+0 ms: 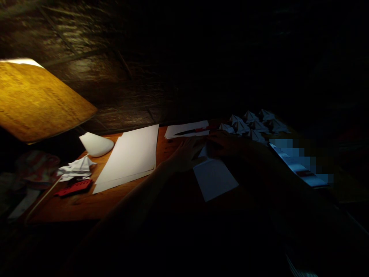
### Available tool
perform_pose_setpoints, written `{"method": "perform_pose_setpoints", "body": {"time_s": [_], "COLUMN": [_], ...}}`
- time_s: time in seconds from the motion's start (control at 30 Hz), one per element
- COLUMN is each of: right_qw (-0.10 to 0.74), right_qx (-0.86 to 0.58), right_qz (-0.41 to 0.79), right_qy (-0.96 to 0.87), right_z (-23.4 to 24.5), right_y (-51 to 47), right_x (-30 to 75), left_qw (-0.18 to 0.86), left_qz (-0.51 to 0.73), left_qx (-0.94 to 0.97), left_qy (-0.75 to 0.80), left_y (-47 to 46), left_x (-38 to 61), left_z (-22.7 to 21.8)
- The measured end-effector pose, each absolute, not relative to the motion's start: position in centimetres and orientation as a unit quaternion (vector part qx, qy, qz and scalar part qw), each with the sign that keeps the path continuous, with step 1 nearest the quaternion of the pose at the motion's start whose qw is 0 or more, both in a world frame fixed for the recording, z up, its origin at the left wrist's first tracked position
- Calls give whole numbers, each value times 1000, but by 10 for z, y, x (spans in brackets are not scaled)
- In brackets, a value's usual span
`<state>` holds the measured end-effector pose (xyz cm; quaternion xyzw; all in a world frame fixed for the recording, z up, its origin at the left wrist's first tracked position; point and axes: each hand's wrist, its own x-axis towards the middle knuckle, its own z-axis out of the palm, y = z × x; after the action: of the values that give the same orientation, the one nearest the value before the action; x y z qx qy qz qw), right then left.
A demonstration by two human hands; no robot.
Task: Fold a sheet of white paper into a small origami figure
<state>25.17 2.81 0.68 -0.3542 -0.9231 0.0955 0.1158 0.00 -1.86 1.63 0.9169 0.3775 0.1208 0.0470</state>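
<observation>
A partly folded sheet of white paper (215, 180) lies on the wooden table in front of me, one corner toward me. At its far left edge, my left hand (186, 153) has its fingers closed on the paper. My right hand (226, 144) is very dark; its fingers appear to be on the paper's far end, close to the left hand. A narrow folded point of the paper shows between the two hands. Just beyond them, a knife (188, 131) with a red and black handle rests on small cut sheets (173, 129).
Large white sheets (129, 157) lie to the left. Near them are a white rounded object (96, 144), a crumpled or folded paper (77, 168) and a red slotted object (74, 188). Several folded paper shapes (240, 127) stand back right, near a lit screen (300, 165). A lampshade (40, 100) hangs upper left.
</observation>
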Motion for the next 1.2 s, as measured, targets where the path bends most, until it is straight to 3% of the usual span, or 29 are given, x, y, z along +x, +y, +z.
{"method": "perform_pose_setpoints", "body": {"time_s": [0.63, 1.2], "right_qw": [116, 117], "right_qx": [-362, -348], "right_qz": [67, 75], "right_qy": [-923, -927], "right_z": [10, 7], "right_y": [22, 25], "right_x": [252, 255], "left_qw": [-41, 13], "left_qz": [59, 210], "left_qx": [931, 926], "left_qy": [357, 313], "left_y": [-32, -25], "left_x": [9, -9], "left_z": [28, 38]}}
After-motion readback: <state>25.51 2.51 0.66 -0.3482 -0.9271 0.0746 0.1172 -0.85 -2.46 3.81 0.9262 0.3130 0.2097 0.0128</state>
